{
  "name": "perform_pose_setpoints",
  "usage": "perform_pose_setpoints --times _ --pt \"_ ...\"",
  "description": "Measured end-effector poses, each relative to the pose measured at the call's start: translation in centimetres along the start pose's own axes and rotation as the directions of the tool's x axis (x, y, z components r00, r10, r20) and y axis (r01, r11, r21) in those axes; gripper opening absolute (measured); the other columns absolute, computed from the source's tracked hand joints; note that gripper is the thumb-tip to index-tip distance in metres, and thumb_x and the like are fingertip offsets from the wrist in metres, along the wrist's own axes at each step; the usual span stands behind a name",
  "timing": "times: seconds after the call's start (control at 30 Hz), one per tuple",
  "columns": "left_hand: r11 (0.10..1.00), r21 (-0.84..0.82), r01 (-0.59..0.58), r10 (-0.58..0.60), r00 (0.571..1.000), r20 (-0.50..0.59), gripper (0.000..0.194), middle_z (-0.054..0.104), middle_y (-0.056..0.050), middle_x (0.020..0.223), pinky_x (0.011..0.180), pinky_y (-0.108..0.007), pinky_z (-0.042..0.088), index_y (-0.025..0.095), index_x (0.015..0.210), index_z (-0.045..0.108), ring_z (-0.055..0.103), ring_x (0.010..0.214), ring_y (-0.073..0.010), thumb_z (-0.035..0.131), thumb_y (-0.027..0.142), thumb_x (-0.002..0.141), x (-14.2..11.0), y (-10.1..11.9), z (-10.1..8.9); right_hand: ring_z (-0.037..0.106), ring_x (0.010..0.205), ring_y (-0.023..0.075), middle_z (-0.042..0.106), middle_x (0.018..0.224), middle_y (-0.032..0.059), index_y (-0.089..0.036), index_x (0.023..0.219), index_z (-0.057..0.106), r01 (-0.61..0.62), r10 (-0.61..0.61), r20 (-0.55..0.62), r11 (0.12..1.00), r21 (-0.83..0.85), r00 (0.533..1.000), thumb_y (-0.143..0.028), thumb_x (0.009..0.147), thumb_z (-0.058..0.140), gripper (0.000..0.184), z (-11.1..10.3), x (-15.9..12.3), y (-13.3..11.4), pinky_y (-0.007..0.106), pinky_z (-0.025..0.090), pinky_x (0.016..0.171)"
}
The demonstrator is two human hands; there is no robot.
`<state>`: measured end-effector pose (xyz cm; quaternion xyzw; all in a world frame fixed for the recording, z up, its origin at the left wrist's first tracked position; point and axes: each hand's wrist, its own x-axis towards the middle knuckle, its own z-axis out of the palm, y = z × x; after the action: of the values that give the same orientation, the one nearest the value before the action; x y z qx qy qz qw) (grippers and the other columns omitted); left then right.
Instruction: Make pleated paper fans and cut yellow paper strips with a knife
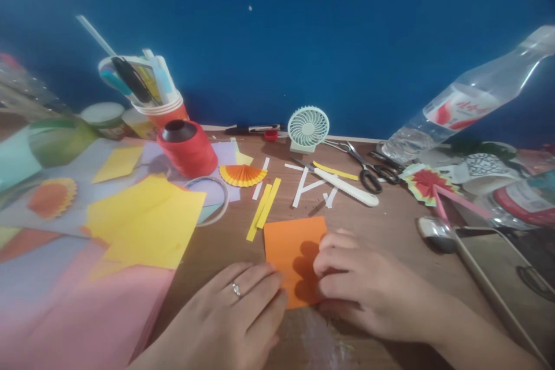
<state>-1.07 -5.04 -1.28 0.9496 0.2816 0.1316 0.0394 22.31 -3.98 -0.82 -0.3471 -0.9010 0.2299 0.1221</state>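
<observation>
An orange square of paper (295,243) lies on the brown table between my hands. My left hand (243,306), with a ring on one finger, rests over the paper's lower left edge, its fingers laid out nearly flat. At the right edge, my right hand (364,283) has its fingers curled onto the paper and casts a shadow across it; its fingertips are partly hidden. Beyond the paper lie yellow strips (269,203), white paper strips (300,188) and a white-handled cutter (347,186). An orange pleated paper fan (243,174) sits further left.
Coloured paper sheets (143,225) cover the left side, near a red thread spool (188,150), a tape roll (226,202) and a pen cup (160,107). Behind stand a small fan (309,127) and scissors (368,172). A bottle (463,101) and a phone (503,283) are right.
</observation>
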Motion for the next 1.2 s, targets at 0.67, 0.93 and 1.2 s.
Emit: perform_pose_setpoints --times 0.67,0.93,1.2 --pt "0.965 -0.239 0.104 -0.125 0.990 -0.072 0.024 0.059 -0.002 0.072 0.068 -0.027 0.051 0.018 0.074 0.060 0.059 0.073 -0.0151 0.041 0.012 0.086 1.2 0.0 0.3 0.046 0.079 0.0153 0.056 0.078 -0.0017 -0.020 0.075 0.054 -0.154 0.155 -0.014 0.987 0.041 0.988 -0.036 0.078 0.060 0.017 0.6 0.8 -1.4 0.032 0.029 0.074" --pt "0.978 -0.206 0.015 -0.011 1.000 0.021 0.022 0.067 -0.003 0.089 0.077 -0.028 0.050 0.018 0.093 0.064 0.060 0.086 -0.0166 0.042 0.018 0.086 1.0 -0.2 -0.9 0.045 0.072 0.0118 0.054 0.068 -0.0042 -0.017 0.062 0.047 -0.273 0.267 0.113 0.961 0.045 0.957 -0.016 0.082 0.052 0.020 -0.1 0.9 -2.0 0.029 0.027 0.071" --pt "0.982 -0.190 -0.003 0.027 0.992 0.127 0.026 0.066 0.002 0.102 0.086 -0.027 0.046 0.024 0.103 0.062 0.055 0.100 -0.0162 0.051 0.018 0.080 1.4 -0.6 -1.6 0.046 0.073 0.0125 0.056 0.069 -0.0045 -0.019 0.064 0.052 -0.282 0.269 0.148 0.957 0.073 0.952 -0.019 0.083 0.053 0.018 0.0 0.8 -1.9 0.030 0.026 0.073"
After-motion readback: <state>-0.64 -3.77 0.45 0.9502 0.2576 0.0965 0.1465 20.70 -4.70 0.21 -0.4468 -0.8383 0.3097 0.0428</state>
